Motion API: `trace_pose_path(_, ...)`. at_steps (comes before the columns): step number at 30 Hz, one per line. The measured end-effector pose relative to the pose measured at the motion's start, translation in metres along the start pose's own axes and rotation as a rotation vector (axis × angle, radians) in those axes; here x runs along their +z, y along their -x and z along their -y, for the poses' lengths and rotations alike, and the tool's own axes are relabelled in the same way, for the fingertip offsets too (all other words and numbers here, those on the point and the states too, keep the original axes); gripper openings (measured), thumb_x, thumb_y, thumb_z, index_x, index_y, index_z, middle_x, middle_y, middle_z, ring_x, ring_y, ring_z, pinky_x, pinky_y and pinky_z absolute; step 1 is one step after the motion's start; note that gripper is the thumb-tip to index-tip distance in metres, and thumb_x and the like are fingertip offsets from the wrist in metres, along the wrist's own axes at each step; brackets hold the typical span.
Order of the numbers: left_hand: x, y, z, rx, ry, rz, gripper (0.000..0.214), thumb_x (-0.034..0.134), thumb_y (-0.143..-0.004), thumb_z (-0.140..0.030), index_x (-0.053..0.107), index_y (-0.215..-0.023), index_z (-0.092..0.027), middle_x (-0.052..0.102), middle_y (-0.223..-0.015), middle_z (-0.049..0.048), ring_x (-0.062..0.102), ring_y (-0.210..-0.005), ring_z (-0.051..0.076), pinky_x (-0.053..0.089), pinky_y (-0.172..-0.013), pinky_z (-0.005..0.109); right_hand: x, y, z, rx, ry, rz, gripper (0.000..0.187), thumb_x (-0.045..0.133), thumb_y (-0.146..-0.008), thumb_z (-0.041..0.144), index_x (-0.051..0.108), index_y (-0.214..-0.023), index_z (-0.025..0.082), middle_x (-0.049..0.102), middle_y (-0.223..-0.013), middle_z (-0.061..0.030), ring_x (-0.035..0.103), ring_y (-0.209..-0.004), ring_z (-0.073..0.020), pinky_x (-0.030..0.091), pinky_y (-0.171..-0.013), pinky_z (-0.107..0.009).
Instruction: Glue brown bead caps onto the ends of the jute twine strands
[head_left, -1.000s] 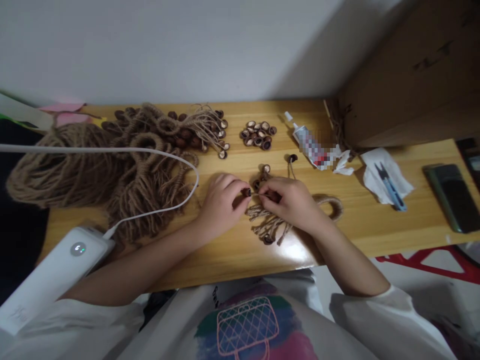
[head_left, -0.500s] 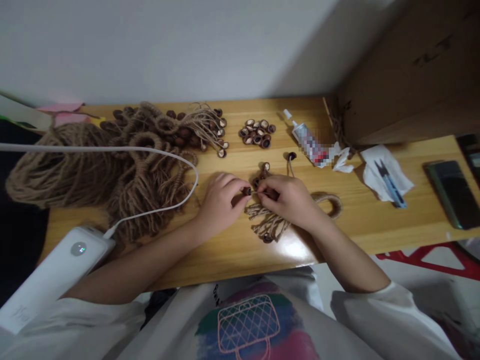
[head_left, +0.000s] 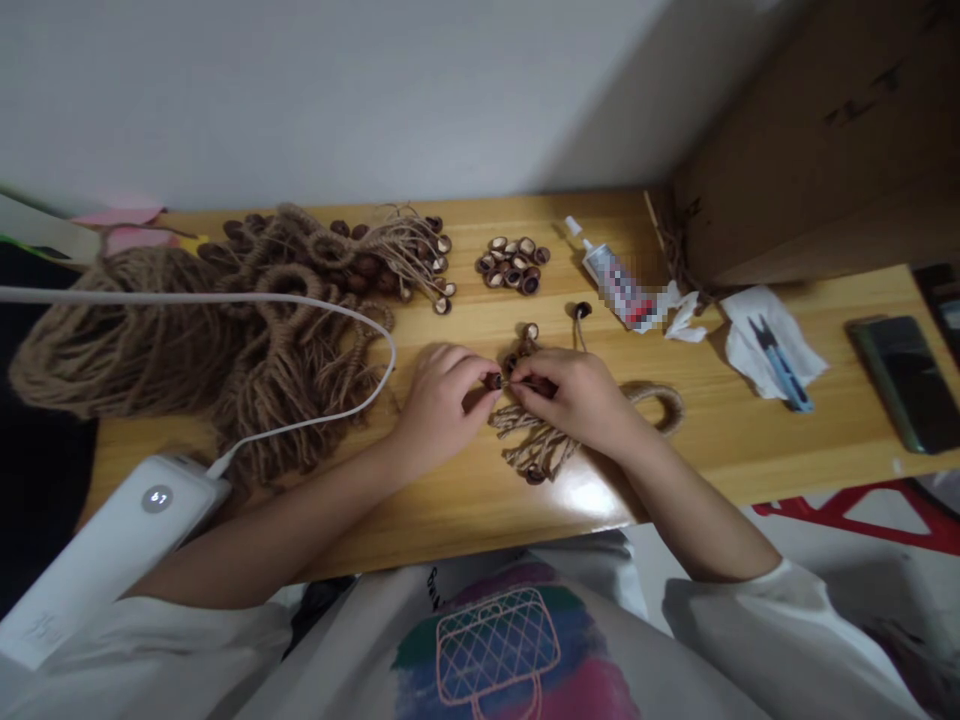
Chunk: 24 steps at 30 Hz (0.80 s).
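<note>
Between the thumb and forefinger of my left hand [head_left: 442, 405] is a small dark brown nut shell [head_left: 493, 381], its opening facing right. My right hand [head_left: 574, 395] pinches a thin strand of twine, whose end is at the shell's opening; whether it is inside I cannot tell. Beneath my right hand lies a twine tassel [head_left: 544, 445] with loose strands and a wrapped loop [head_left: 670, 405] at its right. Several shells hang on its strands, among them one shell [head_left: 531, 331] above my fingers and another shell [head_left: 582, 311] farther back.
Several loose half shells [head_left: 514, 265] sit behind my hands, beside a glue tube [head_left: 619, 285]. Twine bundles [head_left: 277, 350] and a cabled power bank [head_left: 112, 555] are at left. Blue snips [head_left: 781, 365] on tissue, a phone [head_left: 911, 380] and a cardboard box [head_left: 810, 150] are at right.
My right fingertips have come slightly closer to the shell in my left hand, bringing the strand's end to its opening. The other things stay in place.
</note>
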<state>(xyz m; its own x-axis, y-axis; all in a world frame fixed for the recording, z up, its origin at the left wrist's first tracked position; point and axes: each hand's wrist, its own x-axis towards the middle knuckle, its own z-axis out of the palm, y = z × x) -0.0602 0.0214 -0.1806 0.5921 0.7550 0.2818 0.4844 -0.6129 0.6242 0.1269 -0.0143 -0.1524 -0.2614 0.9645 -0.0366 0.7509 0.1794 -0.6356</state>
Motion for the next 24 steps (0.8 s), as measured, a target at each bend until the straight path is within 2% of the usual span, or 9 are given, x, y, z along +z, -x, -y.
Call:
trace_pose_path(15, -0.0003, -0.0004, -0.0004, 0.001, -0.009, 0.014, 0.012, 0.061, -0.082, -0.018, 0.063, -0.094, -0.017, 0.062, -0.087, 0.0053, 0.057, -0.087, 0.021, 0.047, -0.079, 0.037, -0.0003, -0.0011, -0.0006, -0.033, -0.007, 0.021, 0.007, 0.06, -0.08, 0.013, 0.066, -0.081, 0.016, 0.063, -0.074, -0.0017, 0.056, -0.069, -0.0125, 0.035, -0.065, -0.022)
trace_pose_path(24, -0.0008, -0.0008, -0.0006, -0.003, -0.01, 0.025, 0.012, 0.06, -0.083, -0.019, 0.063, -0.094, -0.017, 0.062, -0.087, 0.0052, 0.056, -0.087, 0.021, 0.046, -0.079, 0.037, -0.0003, -0.0003, -0.0001, 0.021, -0.023, -0.008, 0.007, 0.06, -0.08, 0.014, 0.066, -0.082, 0.015, 0.061, -0.071, -0.0011, 0.052, -0.061, -0.0108, 0.034, -0.061, -0.021)
